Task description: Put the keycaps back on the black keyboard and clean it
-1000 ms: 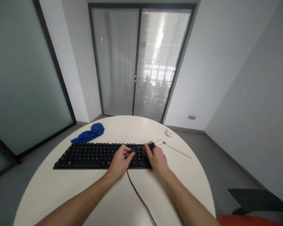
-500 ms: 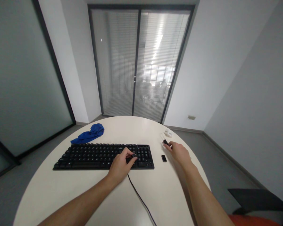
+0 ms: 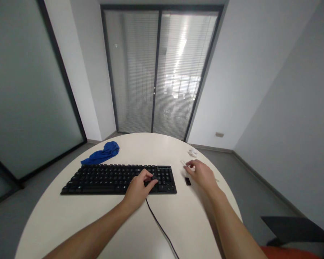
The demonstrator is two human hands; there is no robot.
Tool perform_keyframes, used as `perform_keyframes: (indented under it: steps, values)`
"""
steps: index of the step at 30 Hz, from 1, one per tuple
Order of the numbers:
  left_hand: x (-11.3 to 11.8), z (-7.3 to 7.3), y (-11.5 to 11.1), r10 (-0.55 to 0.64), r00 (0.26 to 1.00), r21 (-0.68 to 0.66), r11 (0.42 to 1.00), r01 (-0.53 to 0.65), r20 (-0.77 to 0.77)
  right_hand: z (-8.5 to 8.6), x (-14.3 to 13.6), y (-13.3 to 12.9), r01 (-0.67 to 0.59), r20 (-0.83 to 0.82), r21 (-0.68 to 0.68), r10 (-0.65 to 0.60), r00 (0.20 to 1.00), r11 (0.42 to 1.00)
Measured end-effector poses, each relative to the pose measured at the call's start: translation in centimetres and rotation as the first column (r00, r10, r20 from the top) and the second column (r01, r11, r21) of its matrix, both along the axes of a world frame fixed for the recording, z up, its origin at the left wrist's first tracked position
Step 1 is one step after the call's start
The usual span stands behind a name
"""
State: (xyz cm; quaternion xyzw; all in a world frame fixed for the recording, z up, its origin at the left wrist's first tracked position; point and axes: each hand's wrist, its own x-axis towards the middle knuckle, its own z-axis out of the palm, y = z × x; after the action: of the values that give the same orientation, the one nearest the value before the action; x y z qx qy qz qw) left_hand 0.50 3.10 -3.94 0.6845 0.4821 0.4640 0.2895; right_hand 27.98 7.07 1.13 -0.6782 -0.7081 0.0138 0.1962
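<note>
My left hand (image 3: 138,186) is over the right part of a black keyboard (image 3: 105,180), thumb and forefinger closed round a small dark piece (image 3: 153,178). A black cable (image 3: 160,226) runs from beneath this hand toward the near edge. On the right, my right hand (image 3: 201,174) has its fingertips pinched near a thin white string or wire (image 3: 183,163); what lies between them is too small to make out. Just left of that hand, a small black rectangular piece (image 3: 188,181) lies on the table.
A round cream table (image 3: 140,149) carries everything. A crumpled blue cloth (image 3: 102,153) lies at the back left, small white items (image 3: 192,152) at the back right. Black and red chair parts (image 3: 297,230) show at the lower right.
My right hand has shifted slightly; the dark object seen in its fingers before no longer shows there. The white string has moved left. My left hand has barely moved.
</note>
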Motion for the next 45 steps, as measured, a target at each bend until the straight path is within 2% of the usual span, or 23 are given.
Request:
perform_keyframes:
  steps: [1,2,4,5,7,11,15,20,23,26,30,34,39,45]
  values:
    - [0.0,0.0,0.0,-0.005,1.0,-0.005,1.0,0.005,0.014,0.2,-0.9,-0.4,-0.159,-0.072,0.066,0.163,0.984,0.985]
    - [0.0,0.0,0.0,-0.012,0.999,-0.01,1.0,0.012,0.032,0.3,-1.9,-0.9,-0.324,-0.161,0.135,0.343,0.925,0.936]
    - [0.1,0.1,0.1,-0.029,0.996,-0.02,0.999,0.03,0.081,0.3,-3.9,-1.8,-0.568,-0.244,0.218,0.608,0.756,0.794]
    - [0.1,0.2,0.1,-0.035,0.994,-0.024,0.999,0.037,0.106,0.2,-4.9,-2.2,-0.635,-0.248,0.23,0.675,0.695,0.738]
    - [0.1,0.2,0.2,-0.045,0.988,-0.035,0.998,0.051,0.15,-0.1,-6.3,-2.8,-0.692,-0.236,0.227,0.728,0.644,0.686]
    - [0.2,0.3,0.1,-0.068,0.98,-0.067,0.994,0.082,0.188,-0.6,-7.5,-3.0,-0.7,-0.242,0.229,0.736,0.633,0.677]
    - [0.2,0.4,0.0,-0.069,0.987,-0.075,0.994,0.08,0.143,-0.5,-7.4,-3.0,-0.688,-0.265,0.2,0.714,0.648,0.698]
    - [0.0,0.6,-0.4,-0.049,0.998,-0.009,0.999,0.049,-0.038,-0.2,-5.8,-2.4,-0.628,-0.31,0.155,0.641,0.702,0.762]
    - [-0.1,0.9,-0.7,-0.081,0.974,0.044,0.995,0.092,-0.213,-0.6,-4.2,-1.5,-0.577,-0.344,0.106,0.574,0.743,0.81]
    - [-0.2,1.2,-1.0,-0.102,0.94,0.071,0.989,0.132,-0.325,-1.3,-3.2,-0.9,-0.556,-0.362,0.051,0.534,0.764,0.83]
    - [-0.3,1.3,-1.1,-0.105,0.935,0.065,0.989,0.135,-0.339,-1.9,-3.2,-0.8,-0.543,-0.385,-0.024,0.493,0.78,0.84]
    - [-0.4,1.3,-1.0,-0.126,0.93,0.055,0.986,0.154,-0.344,-1.8,-3.7,-1.0,-0.528,-0.349,-0.038,0.484,0.803,0.849]
    - [-0.5,1.5,-1.1,-0.146,0.919,0.079,0.979,0.187,-0.367,-1.2,-3.7,-1.3,-0.57,-0.373,-0.089,0.503,0.78,0.817]
    - [-0.7,1.5,-1.1,-0.156,0.914,0.089,0.975,0.203,-0.373,-0.6,-3.9,-1.7,-0.597,-0.308,-0.036,0.56,0.769,0.801]
